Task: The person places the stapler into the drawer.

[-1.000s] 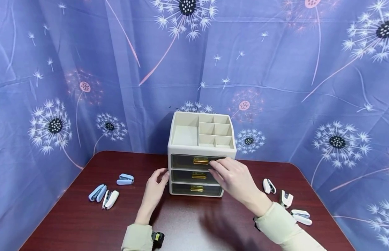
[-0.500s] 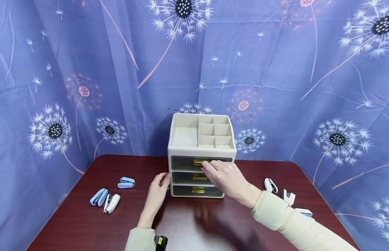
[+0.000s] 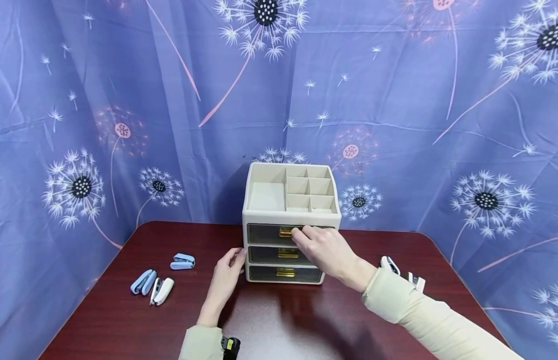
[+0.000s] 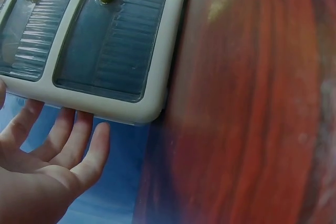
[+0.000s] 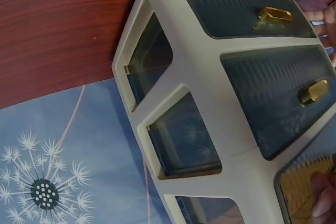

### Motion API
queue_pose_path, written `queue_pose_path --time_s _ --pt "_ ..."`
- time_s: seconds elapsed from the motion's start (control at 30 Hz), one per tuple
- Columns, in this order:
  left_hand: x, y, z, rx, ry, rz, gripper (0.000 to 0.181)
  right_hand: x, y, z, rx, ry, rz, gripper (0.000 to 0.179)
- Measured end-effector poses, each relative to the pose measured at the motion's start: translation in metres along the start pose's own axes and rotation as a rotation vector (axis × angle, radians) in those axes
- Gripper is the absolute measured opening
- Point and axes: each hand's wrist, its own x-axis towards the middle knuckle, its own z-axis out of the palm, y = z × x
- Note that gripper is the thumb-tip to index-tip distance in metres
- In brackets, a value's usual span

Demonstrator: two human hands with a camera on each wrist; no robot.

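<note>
A white desktop drawer unit [image 3: 290, 216] stands at the back of the table, its three dark see-through drawers closed. My right hand [image 3: 328, 252] pinches the gold handle [image 3: 285, 232] of the top drawer, covering the handle's right end. In the right wrist view, part of that hand [image 5: 321, 195] shows at the top drawer's front. My left hand [image 3: 225, 275] rests against the unit's left side, low down. The left wrist view has its fingers [image 4: 79, 140] fairly straight along the side wall, the thumb mostly out of frame.
On the left of the table lie a blue stapler [image 3: 182, 261], another blue stapler [image 3: 143, 281] and a white stapler [image 3: 161, 291]. To the right, a white stapler [image 3: 390, 265] and another white one [image 3: 416, 281] sit partly behind my right sleeve. A blue dandelion-print curtain [image 3: 206, 165] hangs behind.
My right hand has moved left and slightly down onto the top drawer's handle. The right sleeve now hides the nearest white stapler. My left hand stays at the unit's side.
</note>
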Motion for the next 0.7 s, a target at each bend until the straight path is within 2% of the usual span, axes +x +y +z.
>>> queue_pose_path --time_s 0.47,0.53,0.7 --pt "-0.001 0.000 0.000 -0.039 -0.036 -0.017 0.044 -0.004 -0.001 0.003 0.014 0.003 0.014 0.014" --pt "-0.004 0.011 -0.002 -0.041 -0.048 -0.016 0.042 -0.005 -0.001 0.002 0.018 0.006 0.009 0.014" --pt "-0.004 0.012 -0.003 -0.041 -0.053 -0.032 0.041 -0.005 -0.006 -0.005 0.030 -0.010 0.010 0.021"
